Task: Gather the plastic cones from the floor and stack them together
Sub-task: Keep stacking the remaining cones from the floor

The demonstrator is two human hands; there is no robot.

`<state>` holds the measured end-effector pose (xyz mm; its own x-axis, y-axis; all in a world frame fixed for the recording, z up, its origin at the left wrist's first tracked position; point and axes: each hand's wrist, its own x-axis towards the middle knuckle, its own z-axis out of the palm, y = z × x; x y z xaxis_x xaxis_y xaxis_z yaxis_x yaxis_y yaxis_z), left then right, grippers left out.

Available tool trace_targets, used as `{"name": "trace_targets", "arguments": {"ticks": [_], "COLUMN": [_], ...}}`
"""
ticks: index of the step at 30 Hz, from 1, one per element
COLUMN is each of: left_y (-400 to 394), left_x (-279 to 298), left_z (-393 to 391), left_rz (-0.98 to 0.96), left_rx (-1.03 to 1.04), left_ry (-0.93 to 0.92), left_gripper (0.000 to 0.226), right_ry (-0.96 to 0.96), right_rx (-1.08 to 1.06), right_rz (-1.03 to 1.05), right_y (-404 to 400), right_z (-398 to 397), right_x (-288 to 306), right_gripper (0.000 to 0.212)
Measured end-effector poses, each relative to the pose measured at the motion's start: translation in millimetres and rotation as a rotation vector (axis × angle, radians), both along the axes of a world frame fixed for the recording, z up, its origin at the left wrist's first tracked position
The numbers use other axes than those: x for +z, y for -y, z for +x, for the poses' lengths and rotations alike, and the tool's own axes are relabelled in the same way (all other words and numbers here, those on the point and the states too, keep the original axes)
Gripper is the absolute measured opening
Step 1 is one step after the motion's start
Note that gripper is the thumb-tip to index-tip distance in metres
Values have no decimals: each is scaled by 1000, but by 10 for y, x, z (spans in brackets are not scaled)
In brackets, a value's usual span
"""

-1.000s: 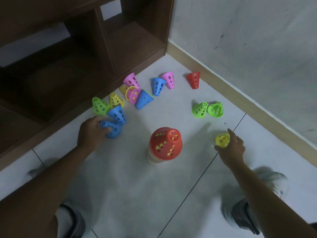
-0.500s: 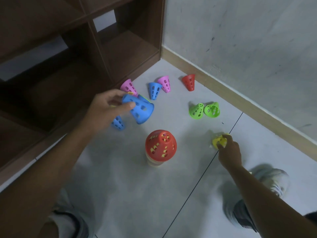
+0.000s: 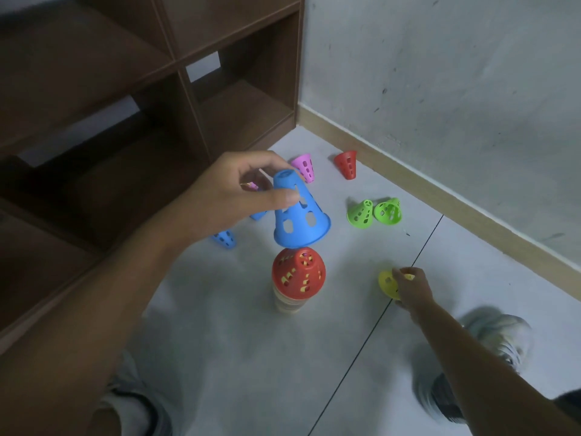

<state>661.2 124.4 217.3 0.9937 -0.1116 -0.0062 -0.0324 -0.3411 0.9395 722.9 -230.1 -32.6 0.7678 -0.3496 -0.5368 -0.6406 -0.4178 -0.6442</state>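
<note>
So the blue cone (image 3: 298, 212) is hanging in the air right above the stack (image 3: 298, 278), wide end down, its rim just about meeting the red cone on top of the pile. Left hand (image 3: 232, 196) is pinching it near the narrow tip, thumb in front and fingers curled round the back. Looks like the stacking step is underway imo: the cone is tilting a bit, so next it prob needs leveling and centering over the red top before it gets dropped, otherwise it'll catch on one side.

Right hand (image 3: 412, 287) is down on the floor (image 3: 220, 341), fingers clamped on a yellow cone (image 3: 387, 283), which is likely next in line.

Still lying loose on the tiles: two green cones (image 3: 374, 212) touching each other, a red cone (image 3: 347, 163) near the baseboard, a pink cone (image 3: 304, 167), and another blue one (image 3: 224, 239) partly behind the left wrist. Brown shelf (image 3: 188, 89) is standing in the corner w/ the wall (image 3: 440, 89).
</note>
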Motion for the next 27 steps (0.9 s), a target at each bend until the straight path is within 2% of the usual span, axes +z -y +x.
{"name": "trace_targets", "arguments": {"ticks": [5, 10, 13, 16, 22, 24, 27], "left_y": [12, 110, 170, 203, 223, 189, 30], "left_x": [64, 66, 30, -11, -170, -258, -376], "left_z": [-7, 7, 9, 6, -38, -47, -60], "left_rz": [-10, 86, 144, 158, 226, 265, 288], "left_rx": [-37, -182, -246, -308, -359, -368, -356], "left_ry": [-5, -54, -95, -108, -160, -191, -260], "left_gripper": [36, 37, 34, 35, 47, 48, 58], "right_ry": [77, 123, 161, 198, 305, 306, 320], "right_rx": [-105, -103, -9, 110, 461, 559, 692], "right_rz": [357, 689, 862, 1033, 1224, 1257, 1164], "right_y": [-204, -451, -561, -660, -861, -910, -1002], "right_z": [128, 290, 312, 277, 48, -36, -164], "right_x": [314, 908, 1298, 1698, 2389, 2521, 2631], "right_gripper": [24, 53, 58, 71, 81, 92, 100]}}
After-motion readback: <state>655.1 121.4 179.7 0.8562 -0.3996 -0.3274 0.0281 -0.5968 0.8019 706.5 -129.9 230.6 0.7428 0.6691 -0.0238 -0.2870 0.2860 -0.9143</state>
